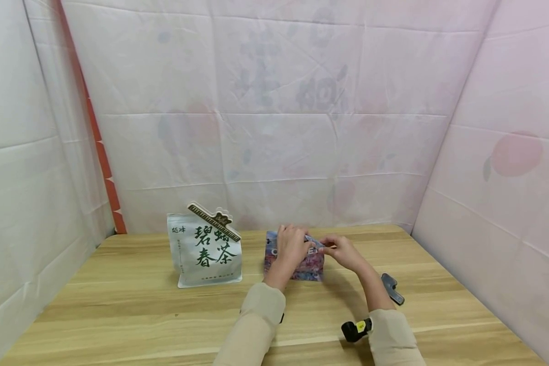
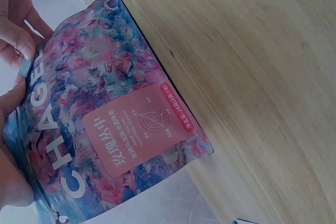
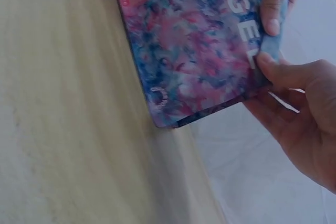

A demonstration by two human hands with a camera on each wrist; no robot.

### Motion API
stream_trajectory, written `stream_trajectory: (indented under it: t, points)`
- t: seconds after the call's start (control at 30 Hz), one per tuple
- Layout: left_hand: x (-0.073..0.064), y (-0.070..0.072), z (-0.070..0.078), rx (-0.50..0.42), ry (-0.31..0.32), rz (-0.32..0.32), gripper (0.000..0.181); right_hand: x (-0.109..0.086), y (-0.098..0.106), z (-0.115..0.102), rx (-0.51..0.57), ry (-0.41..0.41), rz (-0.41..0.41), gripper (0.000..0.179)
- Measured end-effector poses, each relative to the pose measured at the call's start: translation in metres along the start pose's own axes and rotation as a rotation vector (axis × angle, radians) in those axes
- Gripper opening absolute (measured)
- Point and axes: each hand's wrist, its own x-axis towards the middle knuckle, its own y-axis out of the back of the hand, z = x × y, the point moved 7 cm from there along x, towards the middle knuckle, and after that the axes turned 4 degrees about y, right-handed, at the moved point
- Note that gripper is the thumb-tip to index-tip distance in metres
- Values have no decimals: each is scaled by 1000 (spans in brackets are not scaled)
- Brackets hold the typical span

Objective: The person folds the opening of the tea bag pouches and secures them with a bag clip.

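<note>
A pink-and-blue patterned tea pouch marked CHAGEE stands upright on the wooden table. Its pink label names rose oolong tea. My left hand pinches the pouch's top edge, thumb in front, covering part of the lettering. At the top right corner my right hand pinches the same edge; in the right wrist view its thumb presses the front and the other fingers lie behind. Both wrist views show the two hands close together along the top. A dark grey clip lies on the table right of my right forearm.
A silver-white tea bag with green characters stands to the left on the table. A large clip sits slanted across its top right corner. White cloth walls enclose the back and sides.
</note>
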Motion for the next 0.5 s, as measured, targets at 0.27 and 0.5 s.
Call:
stream_trajectory:
  t: [0.27, 0.5]
  points:
    - [0, 0, 0, -10, 3, 8, 24, -3, -7, 17, 14, 59, -113, 15]
    - [0, -1, 0, -3, 5, 7, 25, -4, -8, 19, 45, 30, -107, 17]
